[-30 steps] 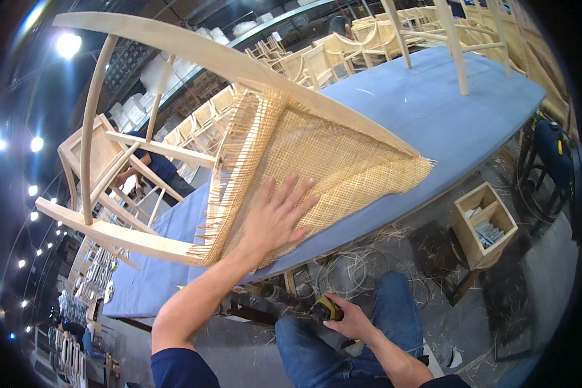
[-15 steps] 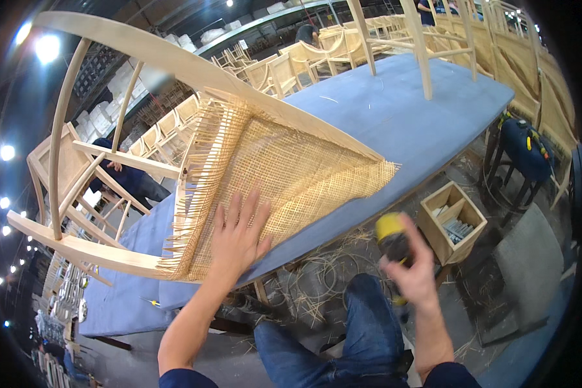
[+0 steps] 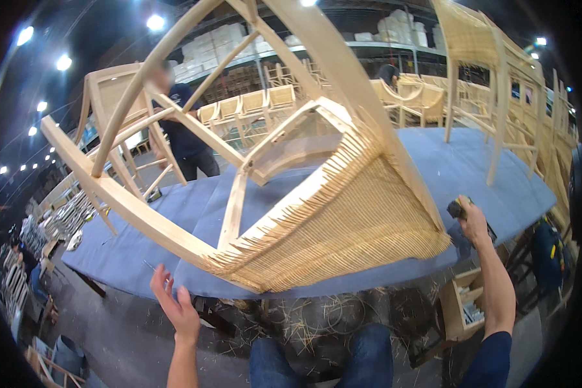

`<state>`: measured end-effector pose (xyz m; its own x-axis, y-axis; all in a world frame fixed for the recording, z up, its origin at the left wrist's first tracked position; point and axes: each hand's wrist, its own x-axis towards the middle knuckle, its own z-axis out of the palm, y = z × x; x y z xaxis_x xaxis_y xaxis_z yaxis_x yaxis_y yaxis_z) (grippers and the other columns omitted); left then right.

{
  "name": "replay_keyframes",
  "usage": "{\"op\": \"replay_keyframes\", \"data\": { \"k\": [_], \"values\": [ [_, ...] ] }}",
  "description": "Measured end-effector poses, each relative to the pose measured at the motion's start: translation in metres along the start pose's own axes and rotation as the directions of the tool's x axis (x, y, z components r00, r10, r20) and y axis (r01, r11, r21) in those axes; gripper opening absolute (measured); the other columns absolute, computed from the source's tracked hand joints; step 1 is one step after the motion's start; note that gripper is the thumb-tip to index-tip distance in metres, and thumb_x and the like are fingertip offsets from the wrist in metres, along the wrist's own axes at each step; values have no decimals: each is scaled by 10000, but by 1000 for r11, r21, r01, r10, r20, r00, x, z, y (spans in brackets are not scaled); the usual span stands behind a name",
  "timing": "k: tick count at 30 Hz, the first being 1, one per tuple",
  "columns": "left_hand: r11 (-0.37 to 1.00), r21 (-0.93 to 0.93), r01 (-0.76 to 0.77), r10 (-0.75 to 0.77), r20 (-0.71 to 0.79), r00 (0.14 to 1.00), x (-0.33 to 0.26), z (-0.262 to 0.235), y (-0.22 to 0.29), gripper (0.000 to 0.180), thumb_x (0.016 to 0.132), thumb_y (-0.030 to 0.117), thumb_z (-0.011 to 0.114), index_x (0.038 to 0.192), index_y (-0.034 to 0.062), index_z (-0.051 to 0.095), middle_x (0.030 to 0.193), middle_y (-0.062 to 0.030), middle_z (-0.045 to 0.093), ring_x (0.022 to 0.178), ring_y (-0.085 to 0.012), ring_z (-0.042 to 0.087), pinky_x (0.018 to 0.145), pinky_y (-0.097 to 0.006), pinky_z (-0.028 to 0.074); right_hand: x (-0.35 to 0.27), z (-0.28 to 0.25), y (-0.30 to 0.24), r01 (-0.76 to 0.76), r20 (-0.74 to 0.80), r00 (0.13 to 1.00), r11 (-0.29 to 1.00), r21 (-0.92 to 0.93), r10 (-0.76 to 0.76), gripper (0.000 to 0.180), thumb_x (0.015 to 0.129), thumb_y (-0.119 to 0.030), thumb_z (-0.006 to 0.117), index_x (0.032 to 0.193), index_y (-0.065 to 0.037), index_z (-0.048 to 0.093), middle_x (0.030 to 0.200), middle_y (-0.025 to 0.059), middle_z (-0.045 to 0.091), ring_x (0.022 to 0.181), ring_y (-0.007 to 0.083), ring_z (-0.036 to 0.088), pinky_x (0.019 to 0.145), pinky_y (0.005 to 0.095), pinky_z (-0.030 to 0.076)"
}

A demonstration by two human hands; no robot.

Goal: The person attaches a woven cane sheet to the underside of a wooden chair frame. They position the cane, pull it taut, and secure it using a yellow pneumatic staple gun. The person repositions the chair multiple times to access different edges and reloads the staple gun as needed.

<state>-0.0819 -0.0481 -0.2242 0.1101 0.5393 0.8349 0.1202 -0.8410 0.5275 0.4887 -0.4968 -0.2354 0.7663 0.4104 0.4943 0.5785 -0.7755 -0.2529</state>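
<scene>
A pale wooden chair frame [image 3: 142, 223] lies tipped over on the blue padded table [image 3: 433, 145]. Woven cane webbing [image 3: 352, 223] covers its near panel, with loose strand ends sticking out along one edge. My left hand [image 3: 180, 312] is at the table's front edge with fingers apart. Just beyond its fingertips lies a small thin tool [image 3: 149, 264], its kind too small to tell. Over the table to the right of the cane, my right hand [image 3: 476, 225] is closed around a black-and-yellow hand tool [image 3: 456, 208], partly hidden by the fingers.
A wooden box [image 3: 458, 307] with metal pieces inside stands below the table at right. Another chair [image 3: 498, 97] is on the table's far right. A person [image 3: 186, 139] stands across the table at left. Cane scraps [image 3: 310, 317] litter the floor.
My left hand has left the cane and moved left toward the small tool. My right hand has carried the black-and-yellow tool up and right, over the table. The view has tilted upward.
</scene>
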Motion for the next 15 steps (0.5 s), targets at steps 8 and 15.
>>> {"op": "replay_keyframes", "data": {
  "k": [8, 15],
  "values": [
    [781, -608, 144, -247, -89, 965, 100, 70, -31, 505, 989, 355, 478, 1305, -33, 416, 1191, -207, 582, 861, -261, 660, 766, -368, 551, 1, 39, -2, 7, 17, 1000, 1000, -5, -7, 591, 861, -98, 645, 1436, -139, 512, 1318, 221, 590, 1196, 402, 575, 1000, 446, 471],
    [805, -580, 125, -261, -157, 953, 105, 83, -40, 433, 1015, 420, 415, 1098, 1, 492, 937, -136, 591, 620, -219, 624, 553, -332, 517, -11, 5, -151, 169, -162, 983, 748, 641, -83, 487, 1089, -292, 408, 1431, 50, 460, 1451, 149, 515, 1346, 238, 456, 1144, 347, 303]
  ]
}}
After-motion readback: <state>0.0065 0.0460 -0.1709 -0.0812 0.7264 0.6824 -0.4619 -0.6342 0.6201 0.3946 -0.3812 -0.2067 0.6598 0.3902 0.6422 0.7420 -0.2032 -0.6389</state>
